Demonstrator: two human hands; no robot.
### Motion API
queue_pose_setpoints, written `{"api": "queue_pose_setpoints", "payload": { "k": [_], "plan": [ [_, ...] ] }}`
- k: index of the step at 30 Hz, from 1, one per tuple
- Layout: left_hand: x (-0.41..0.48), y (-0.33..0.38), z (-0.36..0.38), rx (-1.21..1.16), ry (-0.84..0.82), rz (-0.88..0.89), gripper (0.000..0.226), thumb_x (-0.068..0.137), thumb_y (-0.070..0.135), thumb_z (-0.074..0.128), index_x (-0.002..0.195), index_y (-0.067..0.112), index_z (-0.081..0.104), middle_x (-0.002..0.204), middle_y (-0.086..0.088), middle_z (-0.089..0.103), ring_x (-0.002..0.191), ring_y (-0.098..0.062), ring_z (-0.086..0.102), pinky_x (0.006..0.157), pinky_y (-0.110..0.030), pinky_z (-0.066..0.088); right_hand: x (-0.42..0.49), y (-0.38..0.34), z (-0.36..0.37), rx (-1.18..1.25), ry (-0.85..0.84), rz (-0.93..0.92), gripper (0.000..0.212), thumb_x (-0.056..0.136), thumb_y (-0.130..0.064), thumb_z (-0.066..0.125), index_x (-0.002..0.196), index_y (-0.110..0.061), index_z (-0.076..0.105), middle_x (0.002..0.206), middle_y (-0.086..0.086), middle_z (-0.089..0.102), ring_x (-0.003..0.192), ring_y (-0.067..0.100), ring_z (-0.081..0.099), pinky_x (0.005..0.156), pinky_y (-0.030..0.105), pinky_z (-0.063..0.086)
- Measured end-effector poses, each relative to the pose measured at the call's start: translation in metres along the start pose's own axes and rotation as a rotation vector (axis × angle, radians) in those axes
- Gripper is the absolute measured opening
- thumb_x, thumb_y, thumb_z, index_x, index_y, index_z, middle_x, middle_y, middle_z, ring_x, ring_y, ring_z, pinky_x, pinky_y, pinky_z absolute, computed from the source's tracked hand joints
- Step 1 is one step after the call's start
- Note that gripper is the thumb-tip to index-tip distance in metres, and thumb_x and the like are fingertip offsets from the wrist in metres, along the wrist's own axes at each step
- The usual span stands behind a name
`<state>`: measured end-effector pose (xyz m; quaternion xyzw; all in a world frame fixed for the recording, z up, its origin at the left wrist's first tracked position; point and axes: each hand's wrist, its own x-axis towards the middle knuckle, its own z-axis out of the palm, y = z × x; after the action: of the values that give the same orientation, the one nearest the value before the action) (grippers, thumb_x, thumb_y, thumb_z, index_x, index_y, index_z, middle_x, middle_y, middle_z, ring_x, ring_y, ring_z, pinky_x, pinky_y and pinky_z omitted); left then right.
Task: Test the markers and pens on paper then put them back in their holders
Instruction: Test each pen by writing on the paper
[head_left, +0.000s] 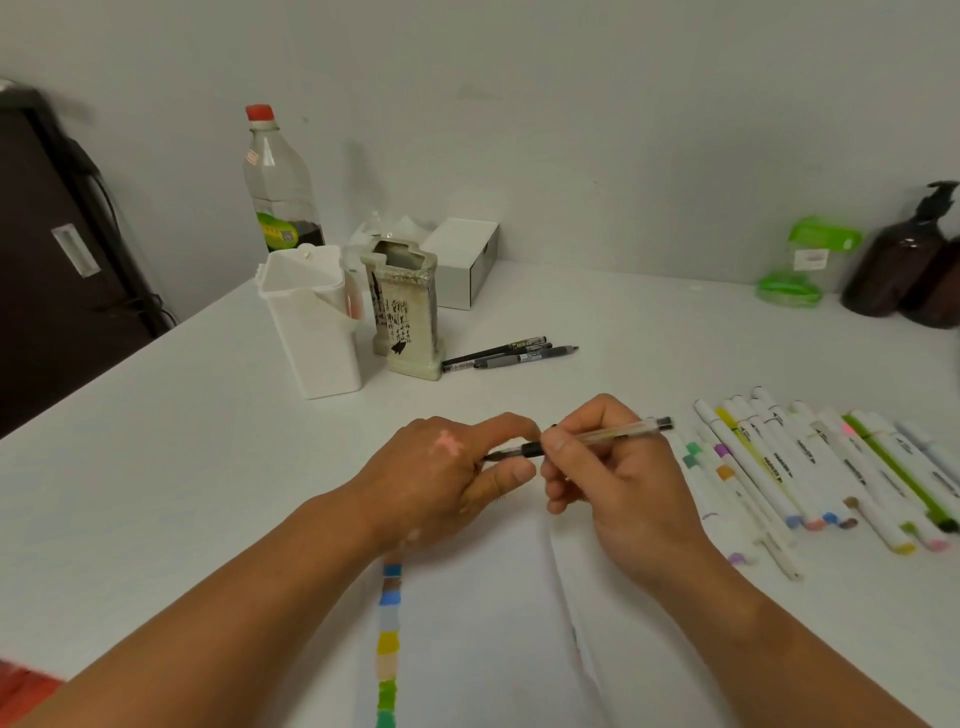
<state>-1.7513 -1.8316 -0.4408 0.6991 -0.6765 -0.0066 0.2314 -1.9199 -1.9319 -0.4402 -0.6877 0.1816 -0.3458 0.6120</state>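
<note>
Under both hands spreads the white table (623, 322); directly below the grip lies the sheet of paper (467, 623), with a column of colour swatches (389, 639) running down its left edge toward the person; beyond the grip and to its left stand the two holders, a white plastic holder (317, 332) and a ceramic holder (408, 312) with ink lettering, close side by side; to the right of the grip the markers (810, 467) lie in a loose row; beyond the grip, by the ceramic holder's foot, lie three dark pens (511, 353).

Between the hands, held about level just above the paper, is the clear pen (613, 430); the right hand (613, 478) wraps its fingers round the barrel, the tail end sticking out to the right; the left hand (436, 467) pinches the pen's dark front end between thumb and forefinger; whether a cap sits on that end I cannot tell, since the pinch hides it.

My reading is that the cap is being pulled off for a test, though it could as well be going on. To do it well, the right hand should hold the barrel firm while the left pulls straight along the pen's axis, not bending it; a short pull keeps the tip from jabbing a finger or streaking the sheet; the cap is best kept in the left hand, away from the markers; the bare paper right of the swatches, just under the grip, suits the test line.
</note>
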Motion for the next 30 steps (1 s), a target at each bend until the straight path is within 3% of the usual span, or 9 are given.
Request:
{"api": "queue_pose_setpoints", "payload": {
  "k": [2,4,7,9,12,25,30],
  "plan": [
    [-0.008,-0.009,0.001,0.060,-0.014,-0.071,0.059,0.087,0.077,0.036,0.130,0.038,0.046,0.074,0.014,0.047,0.066,-0.006,0.049,0.063,-0.025,0.041,0.002,-0.002,-0.004,0.042,0.090,0.022,0.016,0.087,-0.025,0.058,0.072,-0.024,0.063,0.064,0.009,0.068,0.055,0.020,0.063,0.050,0.031,0.054],
    [-0.019,-0.015,0.006,0.050,-0.040,-0.079,0.061,0.081,0.077,0.050,0.127,0.037,0.053,0.092,0.019,0.049,0.081,-0.002,0.051,0.074,-0.023,0.047,0.003,-0.004,-0.009,0.108,0.131,0.076,0.019,0.083,-0.023,0.053,0.073,-0.021,0.068,0.064,0.012,0.068,0.055,0.023,0.064,0.049,0.032,0.054],
    [-0.032,-0.015,0.013,0.035,-0.063,-0.076,0.059,0.079,0.076,0.057,0.122,0.036,0.061,0.106,0.019,0.050,0.091,-0.001,0.051,0.081,-0.022,0.050,0.002,-0.002,-0.005,0.102,0.068,0.169,0.022,0.080,-0.020,0.054,0.077,-0.017,0.075,0.066,0.013,0.069,0.057,0.023,0.065,0.051,0.031,0.055],
    [-0.038,-0.015,0.015,0.018,-0.056,-0.097,0.058,0.079,0.076,0.057,0.122,0.037,0.062,0.106,0.019,0.050,0.091,-0.001,0.050,0.081,-0.021,0.049,-0.002,0.002,0.001,-0.089,0.001,0.167,0.012,0.083,-0.012,0.065,0.074,-0.017,0.072,0.061,0.008,0.068,0.055,0.019,0.064,0.052,0.028,0.055],
    [-0.048,-0.015,0.015,0.005,-0.036,-0.123,0.056,0.079,0.076,0.057,0.121,0.039,0.062,0.103,0.018,0.050,0.092,-0.001,0.049,0.081,-0.019,0.047,-0.006,0.009,0.010,-0.313,-0.069,0.177,0.025,0.086,-0.004,0.068,0.070,-0.022,0.066,0.051,0.001,0.060,0.044,0.013,0.057,0.046,0.020,0.046],
    [-0.056,-0.009,0.017,0.013,0.016,-0.170,0.053,0.080,0.073,0.060,0.120,0.039,0.064,0.101,0.015,0.052,0.091,-0.004,0.049,0.081,-0.022,0.045,-0.002,0.014,0.019,-0.504,-0.051,0.196,0.015,0.080,-0.012,0.072,0.070,-0.024,0.071,0.053,-0.011,0.064,0.048,0.001,0.057,0.048,0.013,0.042],
    [-0.055,-0.008,0.017,0.015,0.015,-0.182,0.053,0.079,0.073,0.061,0.120,0.039,0.065,0.101,0.015,0.053,0.091,-0.004,0.049,0.082,-0.023,0.046,-0.001,0.015,0.018,-0.504,-0.072,0.204,0.016,0.082,-0.013,0.071,0.071,-0.025,0.071,0.056,-0.006,0.067,0.047,0.007,0.060,0.047,0.016,0.045]
  ]
}}
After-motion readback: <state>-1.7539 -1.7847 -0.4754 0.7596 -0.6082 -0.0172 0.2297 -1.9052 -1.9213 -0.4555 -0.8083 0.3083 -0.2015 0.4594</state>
